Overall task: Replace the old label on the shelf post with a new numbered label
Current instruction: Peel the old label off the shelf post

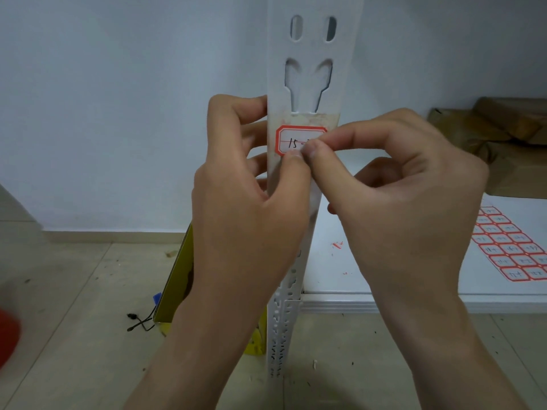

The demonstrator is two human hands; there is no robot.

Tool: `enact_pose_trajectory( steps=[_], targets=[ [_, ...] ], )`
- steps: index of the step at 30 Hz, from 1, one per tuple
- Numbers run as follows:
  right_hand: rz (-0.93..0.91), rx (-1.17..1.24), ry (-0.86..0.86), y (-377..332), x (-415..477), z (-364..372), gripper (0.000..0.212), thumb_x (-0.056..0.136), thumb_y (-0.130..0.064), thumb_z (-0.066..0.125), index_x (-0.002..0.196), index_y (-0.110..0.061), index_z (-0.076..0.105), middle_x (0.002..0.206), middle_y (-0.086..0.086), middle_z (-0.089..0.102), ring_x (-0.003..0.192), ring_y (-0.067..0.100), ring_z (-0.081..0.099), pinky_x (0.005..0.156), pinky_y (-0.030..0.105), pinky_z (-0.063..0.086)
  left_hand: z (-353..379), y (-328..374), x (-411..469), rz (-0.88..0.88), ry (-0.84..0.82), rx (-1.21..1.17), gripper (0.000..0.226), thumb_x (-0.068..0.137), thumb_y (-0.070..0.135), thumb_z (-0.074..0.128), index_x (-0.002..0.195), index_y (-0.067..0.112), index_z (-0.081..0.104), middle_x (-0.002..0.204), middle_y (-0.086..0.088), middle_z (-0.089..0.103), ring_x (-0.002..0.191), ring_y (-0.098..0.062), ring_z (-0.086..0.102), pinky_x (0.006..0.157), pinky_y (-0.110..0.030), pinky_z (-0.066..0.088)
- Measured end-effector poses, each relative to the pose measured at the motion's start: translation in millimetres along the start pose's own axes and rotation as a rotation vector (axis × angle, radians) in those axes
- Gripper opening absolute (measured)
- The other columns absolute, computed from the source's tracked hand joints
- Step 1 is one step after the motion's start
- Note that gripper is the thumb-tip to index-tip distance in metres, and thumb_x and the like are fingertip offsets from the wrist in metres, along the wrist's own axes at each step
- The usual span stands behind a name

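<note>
Inspector: Your left hand [245, 202] wraps the shelf post [303, 113], thumb on the red-bordered label [291, 140]; your right hand [399, 196] pinches its lower right edge.

Second: Clearance?

Inspector: Open wall left; label sheet [512, 247] lies on the shelf [384, 261], right.

left hand [245, 208], right hand [411, 202], both bare, no sleeves

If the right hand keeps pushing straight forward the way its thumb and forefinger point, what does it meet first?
The right hand would first meet the red-bordered label on the white shelf post; its fingertips already seem to touch the label's lower right corner, though depth is unclear.
</note>
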State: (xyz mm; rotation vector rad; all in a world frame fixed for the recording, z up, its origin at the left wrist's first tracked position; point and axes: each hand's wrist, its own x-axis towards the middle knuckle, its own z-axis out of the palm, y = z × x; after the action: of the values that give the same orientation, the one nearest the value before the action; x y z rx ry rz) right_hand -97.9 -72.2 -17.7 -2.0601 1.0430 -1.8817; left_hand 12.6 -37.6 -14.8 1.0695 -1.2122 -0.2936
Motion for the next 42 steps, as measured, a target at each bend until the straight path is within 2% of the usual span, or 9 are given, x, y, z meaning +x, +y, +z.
enact_pose_trajectory(
  steps=[3, 6, 10, 13, 20, 25, 32, 36, 42],
  targets=[
    [0.027, 0.029, 0.018, -1, 0, -3, 0.013, 0.092, -0.027, 0.080, 0.090, -0.033, 0.069, 0.086, -0.025, 0.070, 0.052, 0.018, 0.066, 0.049, 0.030, 0.054, 0, 1, 1, 0.008, 0.003, 0.005, 0.030, 0.091, 0.007, 0.063, 0.106, 0.024, 0.043, 0.105, 0.002, 0.074, 0.083, -0.016, 0.078, 0.065, -0.022, 0.061],
    [-0.005, 0.027, 0.018, -1, 0, -3, 0.010, 0.094, -0.027, 0.078, 0.095, -0.032, 0.070, 0.087, -0.028, 0.068, 0.054, 0.018, 0.066, 0.048, 0.028, 0.055, 1, 1, 1, 0.006, 0.014, 0.011, 0.028, 0.091, 0.011, 0.063, 0.107, 0.022, 0.043, 0.106, 0.002, 0.074, 0.083, -0.019, 0.078, 0.064, -0.019, 0.059],
    [-0.029, 0.000, 0.023, 0, 1, -1, 0.012, 0.094, -0.027, 0.079, 0.095, -0.035, 0.069, 0.086, -0.029, 0.066, 0.058, 0.001, 0.066, 0.052, 0.022, 0.054, 0, 0, 2, 0.000, 0.017, 0.003, 0.029, 0.092, 0.008, 0.065, 0.105, 0.022, 0.043, 0.103, 0.002, 0.075, 0.079, -0.021, 0.077, 0.061, -0.016, 0.056],
    [-0.052, -0.006, 0.032, 3, 1, -1, 0.011, 0.094, -0.024, 0.079, 0.093, -0.032, 0.072, 0.084, -0.021, 0.069, 0.063, -0.010, 0.062, 0.053, 0.022, 0.053, -1, 1, 3, 0.003, 0.015, 0.003, 0.030, 0.092, 0.005, 0.066, 0.105, 0.022, 0.044, 0.102, 0.001, 0.075, 0.080, -0.021, 0.077, 0.062, -0.018, 0.057],
    [-0.026, 0.014, -0.002, 4, 1, -1, 0.014, 0.092, -0.022, 0.080, 0.091, -0.032, 0.070, 0.085, -0.017, 0.069, 0.064, -0.004, 0.065, 0.053, 0.026, 0.056, 0, 1, 3, 0.004, 0.017, 0.013, 0.030, 0.092, 0.007, 0.065, 0.105, 0.022, 0.043, 0.103, 0.002, 0.075, 0.082, -0.021, 0.078, 0.064, -0.021, 0.060],
    [-0.055, -0.007, -0.066, 5, 1, -1, 0.011, 0.090, -0.023, 0.082, 0.089, -0.028, 0.073, 0.088, -0.010, 0.065, 0.057, 0.019, 0.063, 0.052, 0.025, 0.050, 0, 2, 2, 0.008, 0.015, 0.021, 0.031, 0.090, 0.005, 0.063, 0.102, 0.026, 0.043, 0.105, 0.004, 0.074, 0.084, -0.013, 0.078, 0.066, -0.022, 0.062],
    [-0.130, 0.003, 0.013, 8, 2, -7, 0.015, 0.094, -0.018, 0.079, 0.092, -0.028, 0.068, 0.086, -0.016, 0.069, 0.051, 0.014, 0.063, 0.047, 0.033, 0.050, 0, 3, 4, 0.030, 0.022, 0.036, 0.031, 0.092, 0.013, 0.066, 0.100, 0.030, 0.041, 0.102, 0.007, 0.073, 0.078, -0.013, 0.078, 0.059, -0.017, 0.058],
    [-0.154, -0.003, 0.031, 10, 2, -5, 0.013, 0.095, -0.016, 0.079, 0.093, -0.027, 0.071, 0.084, -0.013, 0.068, 0.060, 0.005, 0.065, 0.050, 0.028, 0.050, 0, 2, 4, 0.010, 0.022, 0.028, 0.032, 0.092, 0.007, 0.065, 0.101, 0.027, 0.042, 0.103, 0.004, 0.074, 0.078, -0.016, 0.077, 0.059, -0.016, 0.057],
    [-0.153, 0.006, 0.010, 12, 2, -4, 0.003, 0.095, -0.016, 0.079, 0.094, -0.019, 0.078, 0.086, -0.009, 0.067, 0.069, 0.001, 0.064, 0.052, 0.025, 0.051, 0, 3, 4, 0.005, 0.010, 0.034, 0.031, 0.092, 0.007, 0.064, 0.100, 0.027, 0.041, 0.103, 0.006, 0.073, 0.080, -0.016, 0.077, 0.061, -0.015, 0.057]
  ],
)
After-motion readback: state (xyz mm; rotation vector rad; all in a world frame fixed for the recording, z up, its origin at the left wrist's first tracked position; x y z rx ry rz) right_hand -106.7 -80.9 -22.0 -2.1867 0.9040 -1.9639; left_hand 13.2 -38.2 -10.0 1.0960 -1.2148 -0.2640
